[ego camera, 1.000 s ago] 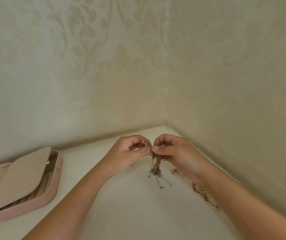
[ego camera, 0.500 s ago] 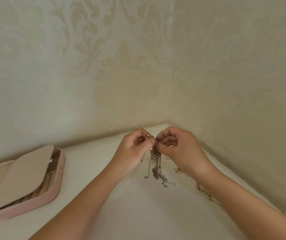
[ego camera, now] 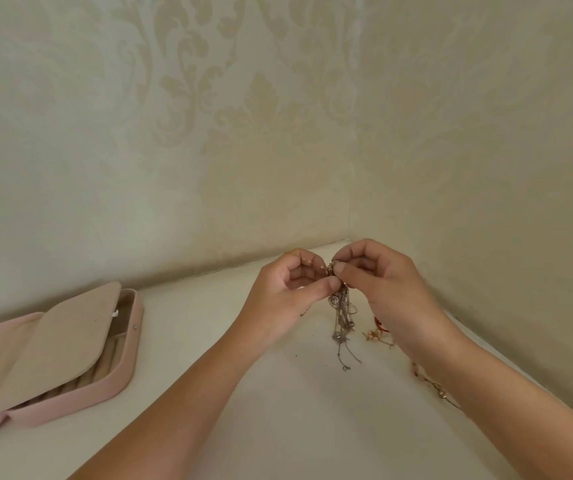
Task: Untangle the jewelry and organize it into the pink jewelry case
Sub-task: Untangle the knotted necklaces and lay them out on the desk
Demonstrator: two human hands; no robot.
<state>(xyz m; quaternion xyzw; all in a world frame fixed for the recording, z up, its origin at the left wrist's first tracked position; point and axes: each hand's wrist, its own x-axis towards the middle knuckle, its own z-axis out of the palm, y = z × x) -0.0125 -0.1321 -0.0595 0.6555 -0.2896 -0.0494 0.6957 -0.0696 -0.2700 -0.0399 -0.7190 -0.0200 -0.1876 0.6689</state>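
two hands pinching a tangle of chains above a white surface

head view: the left hand (ego camera: 287,292) and right hand (ego camera: 387,285) met fingertip to fingertip near the corner of the patterned walls (ego camera: 349,168). both were clenched in a pinch on the top of a knot of tangled jewelry (ego camera: 341,313), its silver-grey chains dangling down to touch the white surface (ego camera: 278,410). a thin gold chain (ego camera: 307,259) ran over the left hand's fingers. just right of the knot, more gold and red jewelry (ego camera: 378,332) lay on the surface, partly hidden by the right forearm. well left of the knot sat the pink jewelry case (ego camera: 80,386), its beige inner flap (ego camera: 56,344) raised.
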